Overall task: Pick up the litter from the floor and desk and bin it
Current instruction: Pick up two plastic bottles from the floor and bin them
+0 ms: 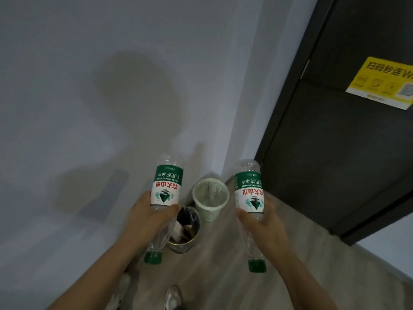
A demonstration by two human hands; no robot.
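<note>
Here, a person looks down at two raised hands, each grasping a clear plastic water bottle with a green cap and a green, white and red label. The left hand [147, 220] curls round the left bottle [166, 186] just below its label; the right hand [261, 222] curls round the right bottle [248, 193] the same way. Both bottles are in the air, with their caps pointing back toward the person.

Below them, at the far corner of the wood-look floor [223, 269] and against the pale wall, stands a round metal bin with a dark liner [178, 243], already holding rubbish. Just beside it is a pale green plastic lattice basket [210, 212], seemingly empty.

The left bottle hangs roughly over the metal bin, the right over bare floor beside the basket. Dropped from this height, a light bottle could bounce off a rim. The right one would likely miss unless carried across first.
</note>
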